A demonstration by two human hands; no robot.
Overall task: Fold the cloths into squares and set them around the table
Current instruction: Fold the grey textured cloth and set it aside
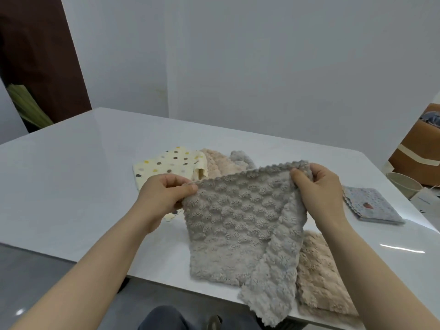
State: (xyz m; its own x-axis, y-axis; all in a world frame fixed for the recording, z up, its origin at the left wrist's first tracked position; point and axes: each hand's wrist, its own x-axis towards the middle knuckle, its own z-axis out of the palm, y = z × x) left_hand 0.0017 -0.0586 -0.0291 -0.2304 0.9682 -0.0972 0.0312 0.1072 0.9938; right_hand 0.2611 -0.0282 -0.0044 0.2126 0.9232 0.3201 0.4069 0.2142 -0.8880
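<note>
Grey cloth held up, left hand and right hand fingers pinching its top corners

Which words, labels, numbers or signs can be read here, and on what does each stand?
Nothing here can be read.
On the white paper bag, a short dark line of print: too small and blurred to read.
On the folded grey cloth, a small red mark: seemingly a picture, not letters.
</note>
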